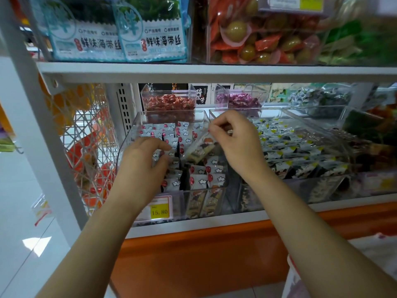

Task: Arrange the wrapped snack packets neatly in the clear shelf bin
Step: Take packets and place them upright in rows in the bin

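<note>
Two hands reach into the clear shelf bin (129, 145) on the lower shelf, seen from the head camera. This bin holds many small wrapped snack packets (198, 180), white with a red balloon and a cloud printed on them. They stand on edge in rows at the back and near the front right, with dark gaps between some of them.

Our right hand (234, 143) is above the bin's right side. Its grip is clamped on one tilted packet (199, 150), thumb and forefinger pinching the upper end. That packet slants down to the left and shows a darker printed face. Our left hand (146, 160) is over the left half of the bin, fingers bent down among the packets. It seems to touch them, but we cannot tell whether its grip has closed on one.

A yellow price tag (159, 209) sits on the bin's front wall. Just to the right, a second clear bin (305, 114) holds dark packets with yellow marks (290, 151). Behind, one small clear tub holds red-wrapped sweets (169, 102) and another purple-wrapped sweets (238, 100). On the upper shelf (193, 70) stand blue seaweed bags (150, 39).
</note>
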### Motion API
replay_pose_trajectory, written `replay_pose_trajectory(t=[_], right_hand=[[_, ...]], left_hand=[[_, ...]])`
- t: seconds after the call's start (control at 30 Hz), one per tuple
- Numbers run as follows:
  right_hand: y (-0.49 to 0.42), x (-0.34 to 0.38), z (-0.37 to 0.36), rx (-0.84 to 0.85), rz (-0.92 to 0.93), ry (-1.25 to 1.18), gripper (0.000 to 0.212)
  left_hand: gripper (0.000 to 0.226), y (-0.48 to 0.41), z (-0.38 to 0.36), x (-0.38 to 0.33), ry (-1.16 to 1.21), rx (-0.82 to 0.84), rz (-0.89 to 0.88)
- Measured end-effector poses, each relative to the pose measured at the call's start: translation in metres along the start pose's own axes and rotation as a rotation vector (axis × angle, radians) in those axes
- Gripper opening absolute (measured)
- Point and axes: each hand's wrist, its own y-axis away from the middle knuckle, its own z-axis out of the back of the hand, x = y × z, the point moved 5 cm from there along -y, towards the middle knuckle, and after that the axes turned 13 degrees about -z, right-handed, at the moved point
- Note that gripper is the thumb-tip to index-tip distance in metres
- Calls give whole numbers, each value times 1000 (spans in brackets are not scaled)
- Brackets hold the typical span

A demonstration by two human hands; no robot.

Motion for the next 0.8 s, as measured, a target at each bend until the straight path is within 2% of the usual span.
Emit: replay_pose_trajectory(t=[0.1, 0.17, 0.3, 0.37, 0.53, 0.73, 0.8], right_hand=[[3, -6, 18, -115, -72, -153, 10], [6, -14, 22, -92, -194, -330, 12], [14, -26, 19, 7, -408, -643, 15], [17, -29, 17, 30, -449, -686, 13], [21, -32, 17, 73, -485, -622, 11], [24, -39, 4, 163, -783, -1056, 9], [25, -39, 1, 186, -816, -1120, 8]], left_hand=[[31, 1, -3, -5, 104, -14, 37], [32, 3, -8, -7, 221, -7, 87], [17, 5, -16, -8, 540, 7, 206], [19, 6, -18, -5, 654, -4, 278], [17, 9, -18, 3, 871, -109, 415], [21, 9, -17, 4, 1164, -213, 539], [18, 8, -19, 3, 1268, -232, 588]])
